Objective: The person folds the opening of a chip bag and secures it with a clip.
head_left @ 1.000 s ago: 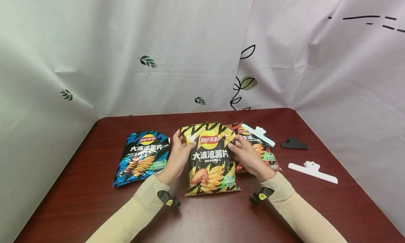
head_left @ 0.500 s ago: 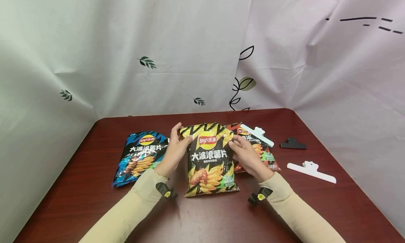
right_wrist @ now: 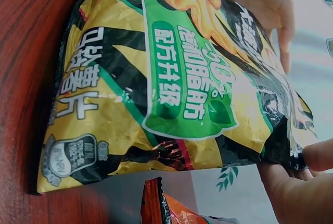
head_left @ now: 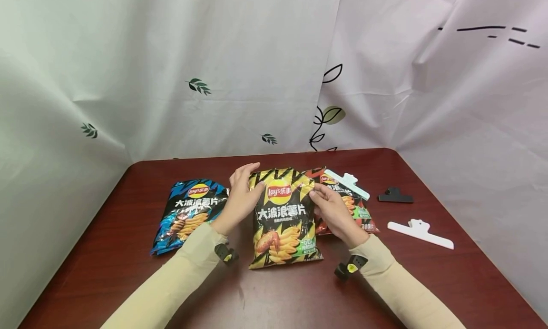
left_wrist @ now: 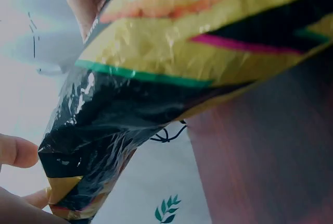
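Right hand [head_left: 336,210] pinches the upper right corner of a yellow-and-black bag [head_left: 280,219] of Lay's chips, its thumb on one face and its fingers on the other. Left hand [head_left: 237,198] is at the upper left corner, mostly unfolded, touching the bag rather than gripping it: its thumb lies by the front edge and its other fingers reach up past the corner.

The yellow-and-black bag stands tilted, printed front toward the person, over the middle of the dark red worktop [head_left: 295,300]. Its lower end is down near the surface; whether it touches cannot be told.

A blue-and-black bag [head_left: 188,219] lies toward the worktop's left edge, partly covered by the left arm. A red-and-black bag [head_left: 361,212] lies right of the middle, partly hidden by the yellow-and-black bag and the right hand, with a pale clip [head_left: 348,183] across its upper right corner. Toward the worktop's right edge lie a black clip [head_left: 395,196] and, nearer the person, a white clip [head_left: 421,233]. Beyond the far edge hangs a whitish cloth [head_left: 239,43] printed with leaves.
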The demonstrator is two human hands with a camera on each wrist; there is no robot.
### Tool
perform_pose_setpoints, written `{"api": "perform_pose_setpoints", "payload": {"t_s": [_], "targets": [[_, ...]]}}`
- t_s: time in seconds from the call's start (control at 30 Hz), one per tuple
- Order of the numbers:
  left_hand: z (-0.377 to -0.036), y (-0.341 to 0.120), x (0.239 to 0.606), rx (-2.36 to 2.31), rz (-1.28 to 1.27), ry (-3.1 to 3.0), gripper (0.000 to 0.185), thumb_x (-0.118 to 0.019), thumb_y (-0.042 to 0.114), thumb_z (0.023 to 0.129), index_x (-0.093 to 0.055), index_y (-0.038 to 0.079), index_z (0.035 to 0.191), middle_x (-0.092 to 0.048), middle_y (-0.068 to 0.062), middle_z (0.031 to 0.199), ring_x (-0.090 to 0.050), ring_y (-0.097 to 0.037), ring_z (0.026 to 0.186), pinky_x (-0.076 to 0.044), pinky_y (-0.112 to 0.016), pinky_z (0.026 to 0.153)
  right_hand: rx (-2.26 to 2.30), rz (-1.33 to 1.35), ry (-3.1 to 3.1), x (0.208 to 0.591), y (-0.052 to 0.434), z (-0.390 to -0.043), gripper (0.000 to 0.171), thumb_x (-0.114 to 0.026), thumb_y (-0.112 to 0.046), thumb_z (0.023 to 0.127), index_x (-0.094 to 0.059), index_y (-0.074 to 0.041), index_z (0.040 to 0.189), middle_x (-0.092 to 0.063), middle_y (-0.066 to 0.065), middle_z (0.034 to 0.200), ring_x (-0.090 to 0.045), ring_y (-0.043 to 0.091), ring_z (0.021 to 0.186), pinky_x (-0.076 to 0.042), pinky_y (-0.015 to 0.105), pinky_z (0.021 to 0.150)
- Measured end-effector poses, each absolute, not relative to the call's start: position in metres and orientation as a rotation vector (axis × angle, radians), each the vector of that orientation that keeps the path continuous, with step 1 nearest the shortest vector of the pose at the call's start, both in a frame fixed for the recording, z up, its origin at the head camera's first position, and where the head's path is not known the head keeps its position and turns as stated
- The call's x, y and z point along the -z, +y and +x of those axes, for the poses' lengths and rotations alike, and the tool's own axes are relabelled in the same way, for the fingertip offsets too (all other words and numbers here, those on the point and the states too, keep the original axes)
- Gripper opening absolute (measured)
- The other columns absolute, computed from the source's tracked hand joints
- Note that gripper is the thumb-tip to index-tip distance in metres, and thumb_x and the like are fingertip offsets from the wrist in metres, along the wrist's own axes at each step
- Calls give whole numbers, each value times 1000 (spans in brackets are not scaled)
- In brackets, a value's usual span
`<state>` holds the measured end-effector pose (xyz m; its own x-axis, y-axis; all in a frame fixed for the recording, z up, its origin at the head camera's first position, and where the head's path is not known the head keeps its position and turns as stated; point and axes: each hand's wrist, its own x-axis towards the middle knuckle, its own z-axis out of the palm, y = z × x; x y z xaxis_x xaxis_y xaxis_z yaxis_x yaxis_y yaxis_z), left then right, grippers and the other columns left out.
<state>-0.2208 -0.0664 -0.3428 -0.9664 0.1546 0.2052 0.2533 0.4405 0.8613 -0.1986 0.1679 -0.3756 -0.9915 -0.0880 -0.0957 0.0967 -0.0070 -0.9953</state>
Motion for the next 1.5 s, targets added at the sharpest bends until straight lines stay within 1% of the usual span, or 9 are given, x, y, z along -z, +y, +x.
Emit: {"api": "perform_pose_setpoints", "payload": {"t_s": [0.17, 0.3, 0.4, 0.5, 0.63, 0.87, 1.07, 1.3, 1.5], "targets": [[-222, -62, 340, 1463, -470, -2574, 51, -54, 18, 94, -42, 14, 144, -30, -10, 150, -4, -28, 146, -19, -59, 113, 2147, 35, 2116, 375, 167, -198, 51, -43, -12, 103, -27, -1, 150, -53, 11, 125, -51, 2, 74, -44, 19, 65], [-223, -59, 340, 1352, -555, -2566, 52, -54, 16, 94, -42, 11, 144, -34, -13, 148, -6, -30, 146, -2, -57, 117, 2140, 33, 2123, 374, 167, -197, 52, -43, -12, 102, -26, 0, 150, -48, 18, 135, -50, 2, 76, -43, 19, 64], [-223, -58, 339, 1290, -610, -2574, 51, -53, 17, 94, -42, 10, 144, -35, -14, 147, -8, -30, 147, 6, -56, 117, 2140, 45, 2123, 374, 167, -198, 52, -44, -12, 102, -26, -1, 150, -47, 18, 136, -50, 2, 75, -43, 19, 63], [-224, -57, 338, 1279, -626, -2604, 51, -52, 20, 96, -41, 12, 145, -35, -12, 148, -10, -27, 147, -5, -56, 118, 2128, 50, 2134, 374, 166, -198, 52, -43, -13, 103, -27, -2, 150, -51, 13, 129, -46, 3, 70, -42, 19, 62], [-226, -56, 334, 1262, -631, -2651, 52, -51, 22, 96, -40, 14, 146, -36, -9, 149, -21, -27, 143, -23, -57, 113, 2129, 46, 2139, 373, 165, -199, 51, -43, -13, 103, -28, -1, 150, -55, 4, 115, -46, 3, 68, -41, 19, 61], [-229, -54, 331, 1157, -613, -2718, 49, -51, 25, 96, -44, 13, 144, -45, -9, 145, -37, -28, 134, -21, -52, 114, 2156, 29, 2109, 373, 164, -199, 51, -43, -12, 102, -28, 0, 149, -56, 0, 105, -50, 3, 70, -43, 19, 61], [-233, -51, 331, 1040, -630, -2721, 38, -51, 27, 98, -57, 18, 135, -58, -6, 132, -46, -27, 118, -27, -51, 104, 2172, 18, 2105, 374, 163, -199, 48, -44, -11, 102, -31, 2, 147, -58, -3, 100, -52, 3, 70, -44, 18, 60], [-235, -49, 333, 932, -628, -2701, 30, -54, 31, 98, -66, 23, 124, -65, -3, 118, -51, -24, 104, -32, -49, 93, 2215, -7, 2073, 376, 162, -199, 27, -51, -12, 99, -51, 2, 123, -64, -9, 82, -55, 3, 63, -47, 18, 56], [-238, -48, 334, 897, -627, -2675, 23, -57, 28, 97, -70, 22, 115, -68, -2, 109, -53, -23, 97, -35, -47, 87, 2251, -22, 2043, 378, 161, -198, 15, -53, -13, 99, -55, -4, 111, -66, -10, 81, -59, 4, 65, -50, 20, 58]]}}
